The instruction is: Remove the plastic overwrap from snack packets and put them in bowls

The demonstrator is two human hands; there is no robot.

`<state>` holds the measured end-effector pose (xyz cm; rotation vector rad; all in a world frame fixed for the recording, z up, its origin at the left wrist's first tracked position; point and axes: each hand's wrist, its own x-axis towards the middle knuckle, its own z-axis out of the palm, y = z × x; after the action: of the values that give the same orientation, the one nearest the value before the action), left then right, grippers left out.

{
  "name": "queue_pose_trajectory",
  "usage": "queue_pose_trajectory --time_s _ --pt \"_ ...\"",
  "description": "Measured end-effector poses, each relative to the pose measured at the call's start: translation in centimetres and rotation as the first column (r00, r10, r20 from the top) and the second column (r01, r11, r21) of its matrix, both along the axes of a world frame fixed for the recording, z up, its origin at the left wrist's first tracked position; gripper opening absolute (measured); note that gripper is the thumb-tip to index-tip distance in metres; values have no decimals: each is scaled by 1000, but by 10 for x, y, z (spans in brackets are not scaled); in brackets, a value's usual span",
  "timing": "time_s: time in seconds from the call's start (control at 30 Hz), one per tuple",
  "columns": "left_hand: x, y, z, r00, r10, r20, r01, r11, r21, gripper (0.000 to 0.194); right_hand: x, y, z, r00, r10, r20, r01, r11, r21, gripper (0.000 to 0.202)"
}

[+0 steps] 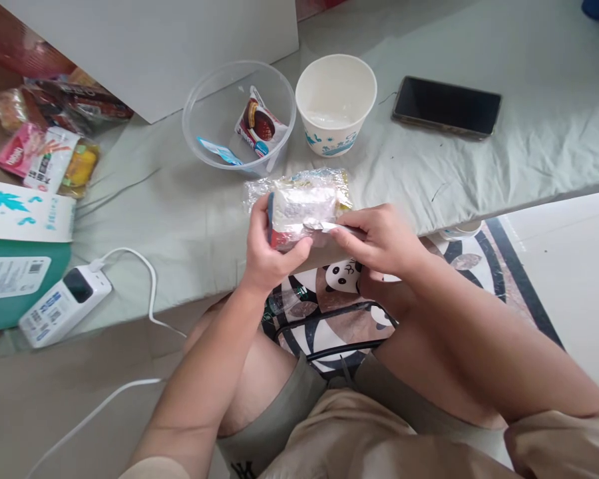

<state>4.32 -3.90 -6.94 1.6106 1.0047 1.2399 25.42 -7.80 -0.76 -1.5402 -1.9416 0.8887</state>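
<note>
My left hand [272, 249] is wrapped round a small block-shaped package [304, 203] with a white, shiny top, a red front edge and a dark blue left edge. My right hand [384, 239] pinches a slim, pale tool [324, 227] with a shiny tip, perhaps a small spoon or blade; I cannot tell which. Its tip touches or lies just over the package's near edge. Crinkled clear wrapping [259, 191] lies behind and beside the package, at the table's front.
Behind stand a clear plastic bowl [192, 136] with small packets inside and a white paper cup [329, 136]. A phone [446, 106] lies right. At left are snack packets [52, 156], a green box [24, 256] and a white power bank [64, 306] with a cable.
</note>
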Motion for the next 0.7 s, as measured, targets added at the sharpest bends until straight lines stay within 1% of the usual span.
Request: queue_pose_trajectory --time_s 0.07,0.13,0.2,0.27,0.33,0.37,0.43,0.5,0.57,0.6,0.63,0.67,0.7 --pt "-3 2 0 993 17 113 -14 999 -29 76 6 1 1 999 -31 15 31 1000 0 43" --pt "-7 4 3 974 18 226 8 993 -114 72 15 3 -1 996 -82 31 81 997 8 42" --pt "-11 6 8 951 21 308 56 970 -236 66 26 7 -6 981 -191 43 188 980 61 42" --pt "-13 8 14 935 33 352 91 939 -332 61 39 13 -16 939 -340 52 329 933 146 34" --pt "-12 9 18 922 34 386 112 931 -348 59 51 19 -28 885 -458 84 432 875 219 20" --pt "-11 10 19 916 23 401 124 934 -336 58 57 21 -34 865 -490 111 456 858 235 22" --pt "-8 11 18 906 -1 423 142 943 -302 59 64 25 -43 837 -521 170 476 845 243 37" --pt "-6 10 16 910 4 415 131 946 -296 63 66 26 -45 808 -558 188 504 821 269 40" --pt "-5 8 13 921 18 388 113 943 -312 69 62 25 -41 801 -586 122 534 791 298 38" --pt "-4 7 11 927 10 375 119 940 -320 71 58 23 -39 819 -572 47 537 792 289 37" --pt "-3 5 10 932 -12 363 139 935 -327 72 52 21 -35 846 -530 -57 526 813 252 37" --pt "-2 4 8 934 -45 354 170 929 -329 72 45 19 -32 868 -461 -184 491 849 193 37" --pt "-1 3 7 935 -86 345 204 924 -324 72 37 17 -29 876 -368 -311 421 899 122 38"
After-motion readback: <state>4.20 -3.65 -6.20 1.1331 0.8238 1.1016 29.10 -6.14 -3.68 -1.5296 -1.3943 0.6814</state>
